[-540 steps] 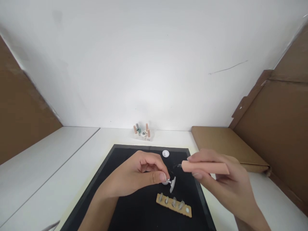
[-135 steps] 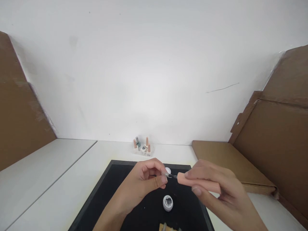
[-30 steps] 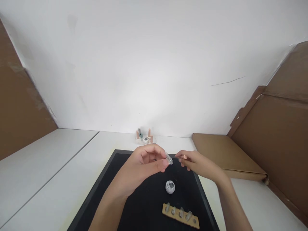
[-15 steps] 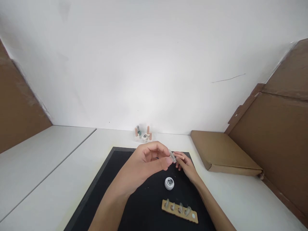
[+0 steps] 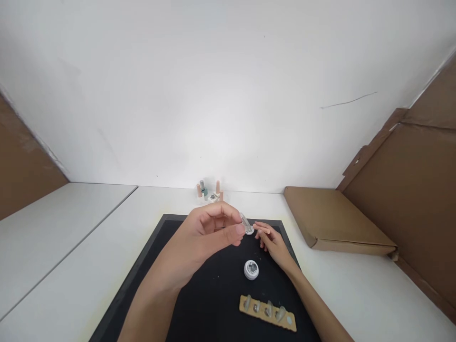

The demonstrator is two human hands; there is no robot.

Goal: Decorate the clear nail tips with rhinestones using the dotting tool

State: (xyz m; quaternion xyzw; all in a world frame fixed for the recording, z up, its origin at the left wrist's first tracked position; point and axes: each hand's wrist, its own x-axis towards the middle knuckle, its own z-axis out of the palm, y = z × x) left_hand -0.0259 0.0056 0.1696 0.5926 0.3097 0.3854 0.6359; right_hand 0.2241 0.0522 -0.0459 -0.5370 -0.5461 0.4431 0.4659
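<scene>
Between thumb and fingers, my left hand (image 5: 217,232) pinches a small clear nail tip (image 5: 245,221), raised above the black mat (image 5: 210,304). My right hand (image 5: 272,242) grips a thin pinkish stick (image 5: 261,228), its end pointing left toward the nail tip, with a gap between them. Behind the nail tip lies a small white round object (image 5: 249,230), partly hidden. A white round jar (image 5: 251,270) with silvery contents stands on the mat below the hands. Nearer me, a tan strip (image 5: 267,313) bears several clear nail tips standing on it.
Small bottles (image 5: 218,187) with pink and grey caps stand near the wall. A flat cardboard box (image 5: 338,218) lies on the white table (image 5: 85,232) at the right. Brown cardboard panels (image 5: 409,190) rise at both sides.
My left hand has moved left with the nail tip, away from the stick in my right hand. The white round object behind them now shows. The view has shifted slightly.
</scene>
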